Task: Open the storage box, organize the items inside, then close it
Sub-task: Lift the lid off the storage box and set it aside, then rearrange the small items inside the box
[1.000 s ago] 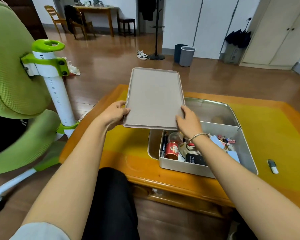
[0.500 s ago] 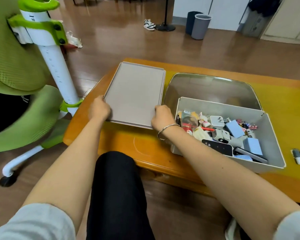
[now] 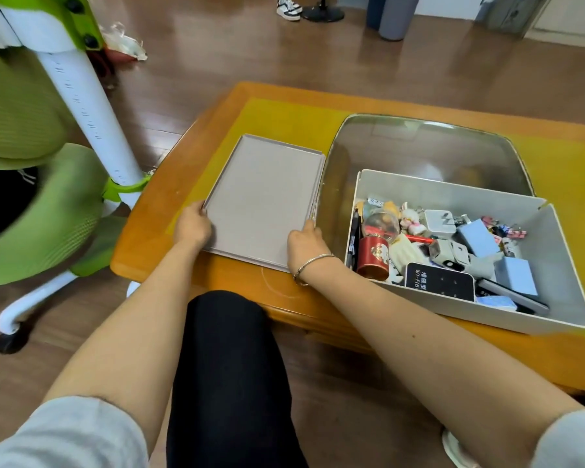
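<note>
The grey storage box (image 3: 568, 265) stands open on the right of the wooden table, full of jumbled small items: a red tin (image 3: 372, 260), a black card (image 3: 439, 283), white chargers (image 3: 438, 222), light blue boxes (image 3: 477, 238). Its flat beige lid (image 3: 264, 197) lies on the table to the left of the box. My left hand (image 3: 193, 226) grips the lid's near left corner. My right hand (image 3: 306, 243), with a bracelet on the wrist, grips the near right corner.
The box sits in a metal tray (image 3: 429, 146) on a yellow mat (image 3: 284, 119). A green chair (image 3: 31, 163) with a white post stands close at the left. The table's near edge (image 3: 284, 309) is above my knee (image 3: 227, 332). Bins and shoes lie far back.
The lid was held raised above the table a second ago; both hands have brought it down flat onto the table left of the box. The camera has tilted downward.
</note>
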`<state>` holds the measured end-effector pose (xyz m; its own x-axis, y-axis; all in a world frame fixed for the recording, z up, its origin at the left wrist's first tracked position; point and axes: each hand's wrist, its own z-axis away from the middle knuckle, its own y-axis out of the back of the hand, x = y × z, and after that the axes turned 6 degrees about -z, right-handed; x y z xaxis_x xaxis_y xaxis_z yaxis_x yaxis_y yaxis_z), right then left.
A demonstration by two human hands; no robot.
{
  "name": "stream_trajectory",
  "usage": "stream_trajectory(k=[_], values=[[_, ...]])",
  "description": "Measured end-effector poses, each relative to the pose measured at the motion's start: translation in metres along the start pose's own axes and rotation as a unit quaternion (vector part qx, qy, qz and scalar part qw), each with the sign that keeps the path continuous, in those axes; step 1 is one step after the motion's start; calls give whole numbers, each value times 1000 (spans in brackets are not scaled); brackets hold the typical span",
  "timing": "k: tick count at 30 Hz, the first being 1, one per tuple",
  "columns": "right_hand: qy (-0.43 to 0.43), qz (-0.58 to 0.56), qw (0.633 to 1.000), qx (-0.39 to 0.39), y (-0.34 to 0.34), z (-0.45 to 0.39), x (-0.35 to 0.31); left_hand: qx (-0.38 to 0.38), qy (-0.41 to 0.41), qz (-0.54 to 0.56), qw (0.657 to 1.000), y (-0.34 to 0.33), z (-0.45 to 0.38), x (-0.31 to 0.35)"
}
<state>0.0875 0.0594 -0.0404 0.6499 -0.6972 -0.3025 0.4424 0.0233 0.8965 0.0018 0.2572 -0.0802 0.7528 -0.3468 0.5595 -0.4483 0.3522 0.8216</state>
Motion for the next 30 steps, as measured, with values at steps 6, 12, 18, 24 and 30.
stream_trajectory(k=[6,12,18,24,30], values=[[15,77,997,4,-3,5,3,46,-1,-220,974,-5,13,10],[31,194,977,80,9,20,3,-107,-55,-275,954,-22,50,63],[-5,161,976,150,31,41,36,-196,-80,-285,935,-53,97,91],[-14,55,981,188,25,64,77,-223,-41,-336,914,-67,105,99],[-13,12,982,189,21,77,95,-235,-23,-328,915,-57,106,92]])
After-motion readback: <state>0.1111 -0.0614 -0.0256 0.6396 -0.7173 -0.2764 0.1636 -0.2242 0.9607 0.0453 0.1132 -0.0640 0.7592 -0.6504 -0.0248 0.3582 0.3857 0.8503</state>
